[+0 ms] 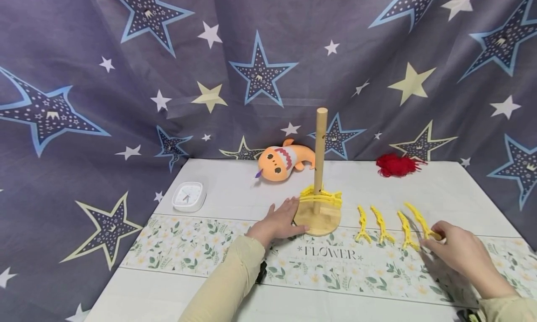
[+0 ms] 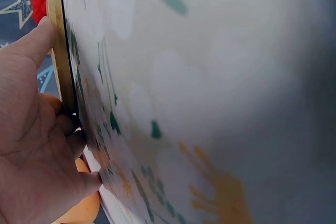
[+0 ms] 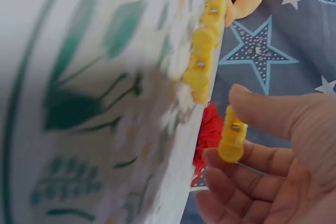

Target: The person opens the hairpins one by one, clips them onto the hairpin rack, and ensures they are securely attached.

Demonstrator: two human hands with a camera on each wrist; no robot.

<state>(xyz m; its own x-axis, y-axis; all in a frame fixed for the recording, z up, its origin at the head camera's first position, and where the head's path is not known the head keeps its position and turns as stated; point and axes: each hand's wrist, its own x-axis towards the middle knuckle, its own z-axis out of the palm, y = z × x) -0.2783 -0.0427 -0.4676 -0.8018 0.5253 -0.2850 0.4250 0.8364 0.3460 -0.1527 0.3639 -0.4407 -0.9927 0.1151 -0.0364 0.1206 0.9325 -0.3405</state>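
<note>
Left wrist view: the left hand (image 2: 31, 129) lies spread, its thumb touching a wooden base (image 2: 63, 56); steady pressure there should stop it shifting. Right wrist view: the right hand (image 3: 294, 171) is clamped on one yellow clip (image 3: 231, 139); a firm pinch seems surest. Head view: the desk (image 1: 235, 187) carries three loose clips (image 1: 381, 224) near the held one, one stand (image 1: 320, 149) with overlapping, uncountable hung clips (image 1: 325, 199), one clock (image 1: 187, 195), one plush (image 1: 273, 164), one red bundle (image 1: 396, 165).

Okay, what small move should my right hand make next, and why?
Probably carry the yellow clip over to the wooden stand. Your right hand has it pinched, your left hand touches the stand's round base, and other yellow clips sit at its pole, so this one likely belongs there too.
</note>
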